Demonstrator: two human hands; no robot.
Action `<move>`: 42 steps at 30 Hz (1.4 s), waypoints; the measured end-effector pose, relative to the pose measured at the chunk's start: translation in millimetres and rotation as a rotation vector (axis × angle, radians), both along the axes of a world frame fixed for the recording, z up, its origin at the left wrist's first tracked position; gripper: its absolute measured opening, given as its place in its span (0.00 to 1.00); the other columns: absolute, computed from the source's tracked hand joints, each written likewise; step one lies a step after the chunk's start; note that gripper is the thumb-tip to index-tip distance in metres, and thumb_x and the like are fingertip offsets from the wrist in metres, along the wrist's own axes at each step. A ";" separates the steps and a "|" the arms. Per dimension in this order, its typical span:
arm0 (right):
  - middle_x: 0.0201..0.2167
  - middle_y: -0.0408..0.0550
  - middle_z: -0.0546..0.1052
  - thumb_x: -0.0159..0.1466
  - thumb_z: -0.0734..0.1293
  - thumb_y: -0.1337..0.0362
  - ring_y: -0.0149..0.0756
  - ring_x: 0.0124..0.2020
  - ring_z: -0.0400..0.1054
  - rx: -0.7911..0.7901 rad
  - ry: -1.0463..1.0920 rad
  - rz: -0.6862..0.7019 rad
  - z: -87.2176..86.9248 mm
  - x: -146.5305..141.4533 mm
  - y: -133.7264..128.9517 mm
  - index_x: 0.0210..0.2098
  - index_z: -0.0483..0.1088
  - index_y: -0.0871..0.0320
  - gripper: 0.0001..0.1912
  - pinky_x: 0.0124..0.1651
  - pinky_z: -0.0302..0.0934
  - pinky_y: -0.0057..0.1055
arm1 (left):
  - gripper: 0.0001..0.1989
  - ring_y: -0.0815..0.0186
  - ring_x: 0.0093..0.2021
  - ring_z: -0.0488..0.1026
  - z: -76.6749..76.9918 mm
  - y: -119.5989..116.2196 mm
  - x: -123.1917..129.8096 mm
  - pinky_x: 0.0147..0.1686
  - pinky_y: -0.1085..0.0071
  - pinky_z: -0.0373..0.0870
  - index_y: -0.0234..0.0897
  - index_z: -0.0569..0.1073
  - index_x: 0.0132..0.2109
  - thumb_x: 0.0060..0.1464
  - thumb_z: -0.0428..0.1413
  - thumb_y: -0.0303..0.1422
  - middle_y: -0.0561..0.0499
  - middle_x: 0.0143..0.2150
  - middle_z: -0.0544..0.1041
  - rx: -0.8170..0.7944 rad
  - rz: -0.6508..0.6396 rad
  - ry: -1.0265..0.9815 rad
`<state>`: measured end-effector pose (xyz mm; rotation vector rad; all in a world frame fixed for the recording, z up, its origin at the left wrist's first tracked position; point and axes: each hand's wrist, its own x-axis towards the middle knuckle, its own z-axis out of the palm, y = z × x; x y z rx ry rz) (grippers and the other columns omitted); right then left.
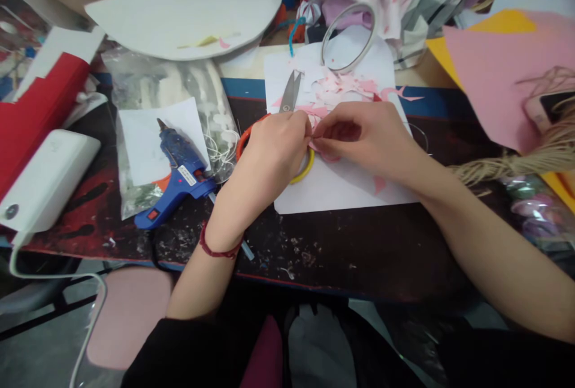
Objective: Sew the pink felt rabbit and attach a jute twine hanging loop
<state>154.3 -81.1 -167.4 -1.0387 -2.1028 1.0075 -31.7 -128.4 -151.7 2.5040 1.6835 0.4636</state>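
Note:
My left hand (282, 141) and my right hand (366, 133) meet over a white sheet of paper (345, 193), fingertips pinched together. Between them is a small pink paper piece (313, 144), mostly hidden by the fingers. Scissors (290, 94) lie beneath my left hand, blades pointing away, with an orange and a yellow handle loop showing at either side of it. Just beyond my fingers, pink paper scraps (344, 87) are heaped on the sheet. A roll of tape (349, 38) stands on its edge behind them.
A blue glue gun (177, 166) rests on white paper over a plastic bag (157, 76), left of my arm. Further left are a white power bank (49, 178) with a cable and a red box (49, 103). Pink paper (498, 76) and twine (507, 163) lie right.

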 end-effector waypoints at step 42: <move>0.27 0.45 0.77 0.59 0.72 0.67 0.37 0.29 0.70 0.264 -0.081 -0.049 -9.3 -7.5 -2.4 0.30 0.74 0.54 0.02 0.34 0.60 0.37 | 0.05 0.62 0.33 0.76 4.2 -0.4 -3.7 0.35 0.65 0.67 0.37 0.76 0.40 0.62 0.55 0.26 0.47 0.34 0.81 -0.080 0.027 -0.144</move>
